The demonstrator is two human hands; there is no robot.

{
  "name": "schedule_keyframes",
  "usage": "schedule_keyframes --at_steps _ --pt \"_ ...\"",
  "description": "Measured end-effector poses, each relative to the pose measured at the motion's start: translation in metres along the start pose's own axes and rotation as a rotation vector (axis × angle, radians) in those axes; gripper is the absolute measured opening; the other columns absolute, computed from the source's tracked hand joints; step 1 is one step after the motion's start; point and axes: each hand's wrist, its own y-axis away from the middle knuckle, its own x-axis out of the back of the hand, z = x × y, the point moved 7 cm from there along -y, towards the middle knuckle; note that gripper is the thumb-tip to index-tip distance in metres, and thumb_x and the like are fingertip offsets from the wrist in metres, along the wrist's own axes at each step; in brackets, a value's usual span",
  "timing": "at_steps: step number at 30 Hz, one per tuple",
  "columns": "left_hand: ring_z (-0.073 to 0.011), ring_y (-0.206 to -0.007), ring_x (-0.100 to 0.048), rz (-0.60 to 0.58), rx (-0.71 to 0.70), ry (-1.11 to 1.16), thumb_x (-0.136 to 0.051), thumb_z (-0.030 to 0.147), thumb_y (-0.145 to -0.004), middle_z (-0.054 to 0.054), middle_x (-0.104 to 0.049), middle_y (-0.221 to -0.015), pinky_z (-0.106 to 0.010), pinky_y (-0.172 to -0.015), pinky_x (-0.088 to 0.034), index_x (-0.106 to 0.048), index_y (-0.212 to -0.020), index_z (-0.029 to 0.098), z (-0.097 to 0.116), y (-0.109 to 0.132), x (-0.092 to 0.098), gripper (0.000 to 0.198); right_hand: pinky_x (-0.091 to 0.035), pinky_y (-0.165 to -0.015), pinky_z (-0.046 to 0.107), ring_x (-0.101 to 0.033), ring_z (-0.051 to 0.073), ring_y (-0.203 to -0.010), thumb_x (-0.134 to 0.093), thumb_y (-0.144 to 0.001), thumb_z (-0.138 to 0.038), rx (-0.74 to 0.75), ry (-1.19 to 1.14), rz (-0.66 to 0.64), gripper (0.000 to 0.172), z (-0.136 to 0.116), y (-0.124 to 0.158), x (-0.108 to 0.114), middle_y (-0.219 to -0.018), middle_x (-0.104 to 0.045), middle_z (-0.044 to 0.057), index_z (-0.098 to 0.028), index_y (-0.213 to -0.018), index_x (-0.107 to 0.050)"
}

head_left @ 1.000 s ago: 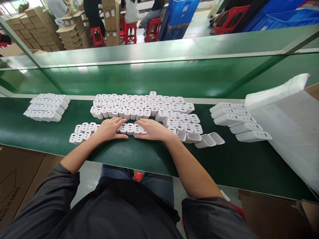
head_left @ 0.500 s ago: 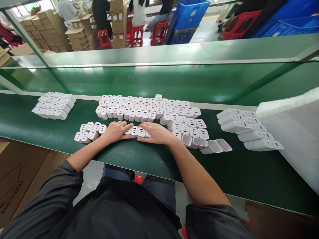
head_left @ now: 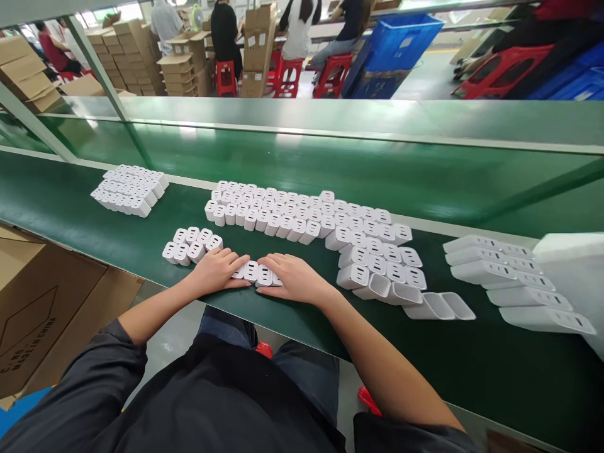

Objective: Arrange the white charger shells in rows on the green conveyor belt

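My left hand [head_left: 218, 270] and my right hand [head_left: 289, 277] lie side by side on the green belt [head_left: 425, 365], fingers curled around a short row of white charger housings [head_left: 257, 273] that they press together from both sides. A small cluster of the same housings [head_left: 191, 245] sits just left of my left hand. Behind my hands stretches a large block of white housings [head_left: 306, 217] standing in rows. To its right, a few empty shells [head_left: 438, 306] lie on their sides.
Another block of housings [head_left: 129, 189] stands at the far left of the belt. Long white housings [head_left: 509, 283] lie stacked at the right beside a white foam sheet [head_left: 573, 251]. Cardboard boxes [head_left: 42, 302] stand below left. Other people sit on red stools [head_left: 226, 75] beyond the line.
My hands have drawn the short row of housings toward the belt's near edge, away from the small cluster at left. The view has tilted and shifted left.
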Motion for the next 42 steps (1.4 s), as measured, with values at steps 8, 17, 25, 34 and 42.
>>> schedule_keyframes --at_steps 8,17,25,34,42 --pt "-0.0214 -0.079 -0.064 0.006 -0.020 -0.053 -0.034 0.072 -0.095 -0.008 -0.069 -0.089 -0.035 -0.066 -0.041 -0.056 -0.132 0.015 0.004 0.003 -0.011 0.071 -0.055 -0.078 0.044 -0.068 0.030 -0.093 -0.062 -0.089 -0.053 0.031 -0.022 0.045 0.044 -0.001 0.000 -0.001 -0.104 -0.071 0.012 -0.020 -0.119 -0.060" --pt "-0.0178 -0.069 -0.062 0.131 -0.033 -0.092 -0.034 0.067 -0.099 -0.005 -0.068 -0.083 -0.032 -0.057 -0.034 -0.059 -0.128 0.019 0.000 0.022 0.027 0.061 -0.057 -0.072 0.041 -0.070 0.029 -0.092 -0.051 -0.097 -0.049 0.136 0.029 0.105 0.036 -0.029 -0.010 0.013 -0.106 -0.070 0.012 -0.021 -0.121 -0.055" --pt "-0.0206 -0.089 -0.069 0.147 0.260 -0.158 -0.043 0.070 -0.094 -0.009 -0.074 -0.101 -0.031 -0.070 -0.044 -0.060 -0.131 0.024 -0.129 0.114 0.090 0.061 -0.054 -0.073 0.038 -0.067 0.031 -0.101 -0.059 -0.095 -0.050 0.270 0.166 0.021 0.042 -0.108 -0.161 0.043 -0.112 -0.068 0.014 -0.019 -0.123 -0.053" --pt "-0.0200 -0.076 -0.069 0.161 0.410 -0.126 -0.056 0.071 -0.086 -0.009 -0.074 -0.089 -0.026 -0.061 -0.044 -0.069 -0.118 0.021 -0.268 0.213 0.034 0.060 -0.053 -0.079 0.032 -0.069 0.028 -0.106 -0.074 -0.087 -0.042 0.247 0.145 -0.212 0.046 -0.149 -0.329 -0.038 -0.118 -0.069 0.014 -0.016 -0.120 -0.054" --pt "-0.0216 -0.079 -0.067 0.141 0.354 -0.071 -0.062 0.072 -0.079 -0.008 -0.072 -0.084 -0.030 -0.071 -0.047 -0.070 -0.117 0.023 -0.323 0.211 0.021 0.062 -0.055 -0.086 0.035 -0.066 0.029 -0.114 -0.068 -0.091 -0.042 0.153 0.158 -0.199 0.048 -0.144 -0.367 -0.055 -0.127 -0.066 0.014 -0.016 -0.127 -0.050"
